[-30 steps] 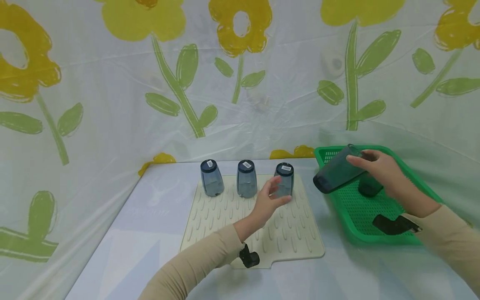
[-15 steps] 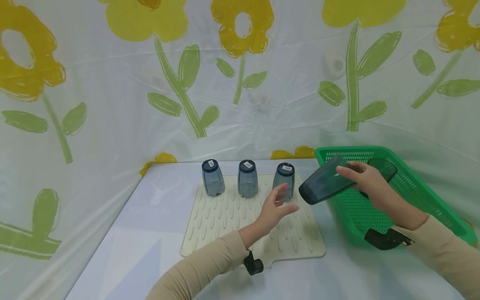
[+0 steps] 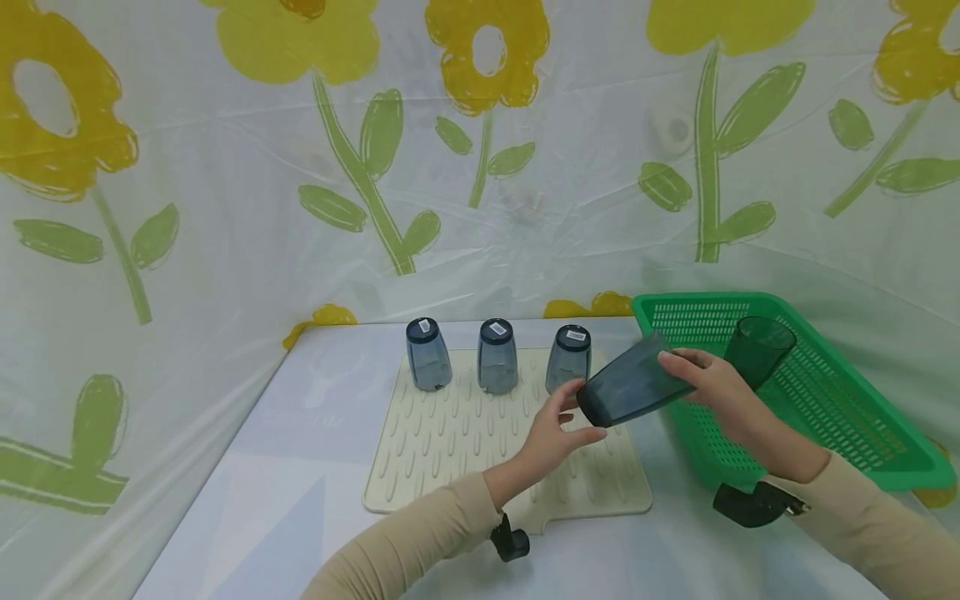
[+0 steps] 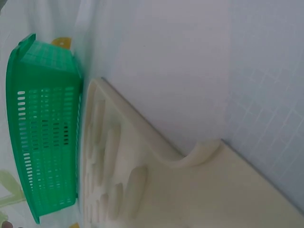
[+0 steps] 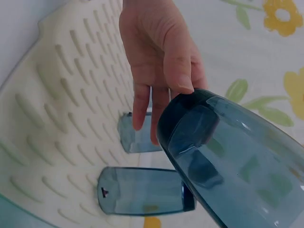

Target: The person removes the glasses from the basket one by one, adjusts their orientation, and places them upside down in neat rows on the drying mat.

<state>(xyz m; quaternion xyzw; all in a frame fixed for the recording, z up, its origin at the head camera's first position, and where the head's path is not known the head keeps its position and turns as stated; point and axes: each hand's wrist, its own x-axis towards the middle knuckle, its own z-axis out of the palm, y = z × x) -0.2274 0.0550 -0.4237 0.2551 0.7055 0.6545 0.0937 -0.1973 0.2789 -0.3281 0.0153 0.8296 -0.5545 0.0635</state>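
A tilted blue-grey drinking glass (image 3: pixel 633 383) hangs over the right side of the beige ridged drying mat (image 3: pixel 465 454). My right hand (image 3: pixel 712 387) grips it near the open end, thumb on top. My left hand (image 3: pixel 551 429) is at its thick base, fingers spread and gently bent. In the right wrist view, the thumb of the left hand (image 5: pixel 164 52) lies right at the base rim of the glass (image 5: pixel 237 156). Three similar glasses stand upside down along the mat's back: a left one (image 3: pixel 428 358), a middle one (image 3: pixel 497 360) and a right one (image 3: pixel 568 362).
A green plastic basket (image 3: pixel 690 467) stands to the right of the mat, with another glass (image 3: pixel 757 354) leaning inside. The white table (image 3: pixel 277 467) spreads out to the left. A flower-printed sheet (image 3: pixel 570 233) hangs behind it.
My right hand has brought the glass left and down from above the basket toward the mat. My left hand has shifted slightly right and down, meeting the glass's base.
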